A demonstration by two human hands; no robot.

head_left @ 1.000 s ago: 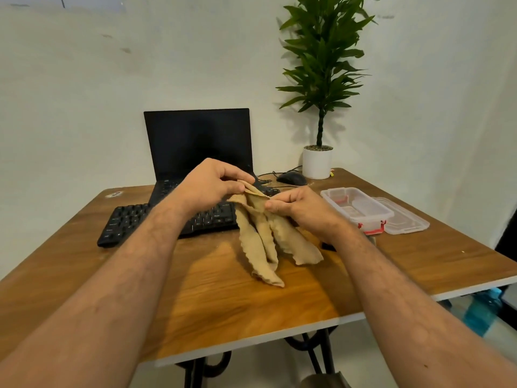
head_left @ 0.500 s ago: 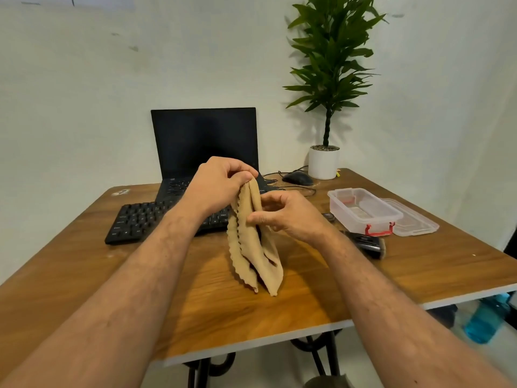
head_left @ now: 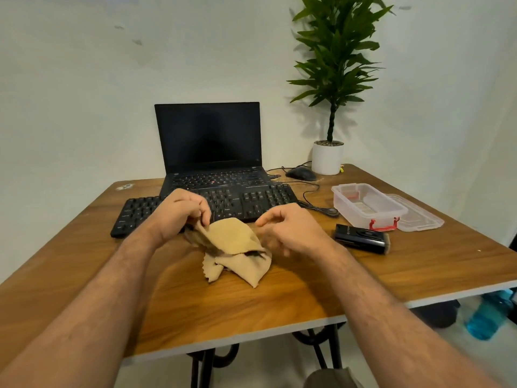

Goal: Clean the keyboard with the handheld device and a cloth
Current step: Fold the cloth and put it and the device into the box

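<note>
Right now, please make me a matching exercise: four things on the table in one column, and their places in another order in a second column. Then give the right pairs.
Things:
1. cloth
2. handheld device
3. mouse
4. keyboard

Places:
A. directly in front of the open laptop
B. beside the white plant pot, at the far side of the table
C. pinched by the left hand, its lower part lying on the wood
D. just in front of the clear plastic box

Pairs: 1-C, 2-D, 3-B, 4-A
</note>
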